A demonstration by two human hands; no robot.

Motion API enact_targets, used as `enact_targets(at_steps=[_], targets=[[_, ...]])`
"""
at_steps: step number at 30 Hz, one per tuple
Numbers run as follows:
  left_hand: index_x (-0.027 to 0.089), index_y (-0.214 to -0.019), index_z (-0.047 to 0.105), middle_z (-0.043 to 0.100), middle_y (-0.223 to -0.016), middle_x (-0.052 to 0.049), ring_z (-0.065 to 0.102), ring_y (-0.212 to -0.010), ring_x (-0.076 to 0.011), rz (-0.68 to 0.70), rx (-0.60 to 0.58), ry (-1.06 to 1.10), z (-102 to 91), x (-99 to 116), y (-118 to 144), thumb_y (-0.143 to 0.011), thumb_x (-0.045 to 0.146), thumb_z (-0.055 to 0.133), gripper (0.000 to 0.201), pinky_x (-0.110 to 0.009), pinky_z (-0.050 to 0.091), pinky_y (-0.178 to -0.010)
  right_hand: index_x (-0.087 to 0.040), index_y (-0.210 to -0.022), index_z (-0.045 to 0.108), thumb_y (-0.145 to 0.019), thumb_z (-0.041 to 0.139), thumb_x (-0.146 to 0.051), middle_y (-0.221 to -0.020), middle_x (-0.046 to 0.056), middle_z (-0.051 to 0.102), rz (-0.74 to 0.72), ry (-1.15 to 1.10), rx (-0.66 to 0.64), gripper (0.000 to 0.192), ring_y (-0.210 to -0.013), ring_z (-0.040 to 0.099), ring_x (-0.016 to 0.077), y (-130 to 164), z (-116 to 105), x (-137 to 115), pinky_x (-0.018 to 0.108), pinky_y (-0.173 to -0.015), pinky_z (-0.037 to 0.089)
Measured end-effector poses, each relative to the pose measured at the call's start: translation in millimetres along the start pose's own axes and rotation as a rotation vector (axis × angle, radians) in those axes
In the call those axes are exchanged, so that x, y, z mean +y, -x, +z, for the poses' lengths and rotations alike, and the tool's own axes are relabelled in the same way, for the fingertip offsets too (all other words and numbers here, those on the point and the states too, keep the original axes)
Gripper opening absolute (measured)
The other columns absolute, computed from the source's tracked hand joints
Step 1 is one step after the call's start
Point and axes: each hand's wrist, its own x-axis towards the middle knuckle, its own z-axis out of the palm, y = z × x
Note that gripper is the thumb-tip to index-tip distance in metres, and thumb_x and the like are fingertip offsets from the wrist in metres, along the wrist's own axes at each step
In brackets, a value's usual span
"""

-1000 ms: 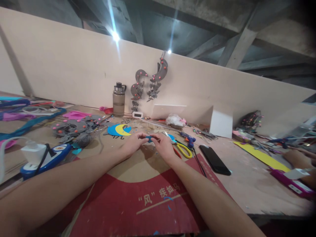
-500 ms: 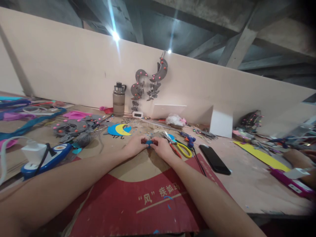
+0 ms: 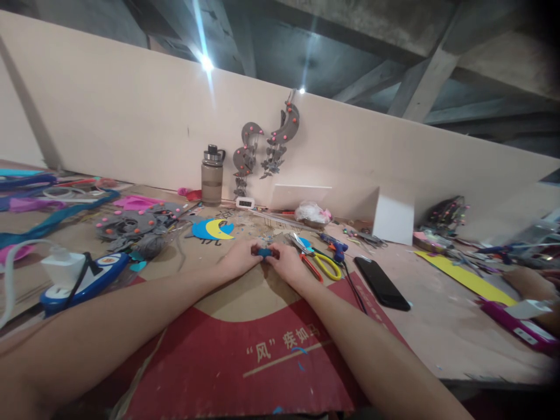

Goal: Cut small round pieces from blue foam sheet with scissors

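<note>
Now your left hand point(image 3: 240, 257) and right hand point(image 3: 286, 261) sit lower and closer to the cardboard sheet point(image 3: 245, 344) than a second ago, when they were lifted slightly off it. Both hands are pinched shut on the small blue foam piece point(image 3: 264, 252), fingertips meeting from either side, and that piece now lies down between your knuckles, just above the tan part of the cardboard. It looks soft and matte, a stubby rolled or folded shape; its exact form is too small to tell.

Your forearms stay stretched across the red printed area of the cardboard, which has white characters and a curved edge where red meets plain brown.

Just right of your right hand lie the scissors point(image 3: 318, 262), with metal blades, one yellow loop and one red. Beyond them is a blue glue gun point(image 3: 332, 245), and a flat, glossy black phone point(image 3: 381, 283) rests near it. Ahead of your left hand lies a round blue foam disc with a yellow crescent point(image 3: 212, 228). A smoky translucent water bottle point(image 3: 212, 175) with a steel cap stands upright against the pale wall, beside a hanging grey felt ornament point(image 3: 265, 146) dotted with pink beads.
</note>
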Motion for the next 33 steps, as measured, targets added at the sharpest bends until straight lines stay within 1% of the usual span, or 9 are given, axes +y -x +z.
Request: enact_targets(at_steps=[2, 5, 8, 11, 16, 19, 24, 29, 33], targets=[[0.018, -0.066, 0.062, 0.058, -0.062, 0.000, 0.050, -0.062, -0.0164, -0.018, 0.013, 0.010, -0.2, 2, 1, -0.066, 0.011, 0.062, 0.006, -0.028, 0.034, -0.060, -0.018, -0.083, 0.072, -0.076, 0.065, -0.012, -0.074, 0.001, 0.068, 0.006, -0.004, -0.002, 0.012, -0.070, 0.058, 0.0160, 0, -1, -2, 0.026, -0.066, 0.041], [0.017, -0.075, 0.064, 0.064, -0.070, -0.002, 0.056, -0.068, -0.0180, -0.034, 0.032, 0.049, -1.0, 5, 2, -0.068, 0.013, 0.061, 0.009, -0.028, 0.039, -0.063, -0.018, -0.087, 0.071, -0.078, 0.063, -0.012, -0.076, 0.001, 0.068, 0.010, -0.009, 0.004, 0.013, -0.072, 0.059, 0.0162, 0, -3, -4, 0.027, -0.067, 0.042], [0.018, -0.072, 0.062, 0.064, -0.071, -0.002, 0.057, -0.068, -0.0180, -0.015, 0.021, 0.025, -1.0, 4, 2, -0.069, 0.014, 0.060, 0.006, -0.028, 0.040, -0.064, -0.018, -0.091, 0.070, -0.078, 0.062, -0.012, -0.078, 0.002, 0.068, 0.009, -0.013, 0.009, 0.016, -0.073, 0.059, 0.0163, 1, -5, -5, 0.027, -0.067, 0.042], [0.019, -0.067, 0.059, 0.060, -0.065, -0.001, 0.053, -0.064, -0.0172, 0.002, 0.003, -0.043, 0.4, -2, 1, -0.070, 0.014, 0.060, 0.005, -0.028, 0.036, -0.060, -0.018, -0.088, 0.070, -0.077, 0.063, -0.009, -0.077, 0.002, 0.068, 0.002, -0.006, -0.012, 0.016, -0.072, 0.059, 0.0167, 2, -5, -6, 0.027, -0.067, 0.042], [0.019, -0.067, 0.061, 0.060, -0.064, -0.001, 0.052, -0.064, -0.0169, -0.002, -0.001, -0.048, 2.9, -9, -1, -0.070, 0.014, 0.060, 0.005, -0.029, 0.035, -0.061, -0.017, -0.085, 0.070, -0.077, 0.063, -0.009, -0.080, 0.003, 0.070, -0.013, 0.006, -0.039, 0.013, -0.074, 0.061, 0.0178, 2, -4, -7, 0.028, -0.067, 0.042], [0.018, -0.067, 0.063, 0.061, -0.065, -0.001, 0.054, -0.065, -0.0175, 0.007, 0.014, -0.009, 2.4, -7, -1, -0.070, 0.013, 0.060, 0.006, -0.029, 0.037, -0.062, -0.018, -0.083, 0.070, -0.078, 0.062, -0.010, -0.079, 0.003, 0.070, -0.021, 0.020, -0.038, 0.012, -0.074, 0.061, 0.0178, 2, -4, -7, 0.028, -0.068, 0.042], [0.018, -0.075, 0.065, 0.066, -0.074, -0.002, 0.058, -0.071, -0.0178, 0.038, 0.043, 0.010, 1.1, -2, 1, -0.071, 0.012, 0.059, 0.010, -0.029, 0.042, -0.067, -0.018, -0.084, 0.069, -0.083, 0.057, -0.013, -0.079, 0.003, 0.069, -0.034, 0.055, -0.005, 0.013, -0.075, 0.060, 0.0186, 3, -5, -8, 0.028, -0.068, 0.042], [0.018, -0.071, 0.064, 0.063, -0.068, -0.002, 0.055, -0.066, -0.0175, 0.021, -0.037, -0.096, 1.9, -6, -1, -0.072, 0.016, 0.058, 0.006, -0.028, 0.039, -0.062, -0.018, -0.083, 0.069, -0.081, 0.060, -0.009, -0.087, 0.006, 0.071, -0.027, 0.101, -0.047, 0.013, -0.084, 0.062, 0.0209, 2, -2, -6, 0.030, -0.074, 0.042], [0.017, -0.074, 0.064, 0.063, -0.070, -0.001, 0.055, -0.068, -0.0170, 0.008, -0.051, -0.116, 2.0, -7, -1, -0.071, 0.015, 0.057, 0.007, -0.028, 0.039, -0.063, -0.018, -0.085, 0.069, -0.083, 0.060, -0.010, -0.089, 0.007, 0.072, -0.013, 0.114, -0.074, 0.011, -0.084, 0.062, 0.0209, 2, -2, -6, 0.029, -0.074, 0.041]])
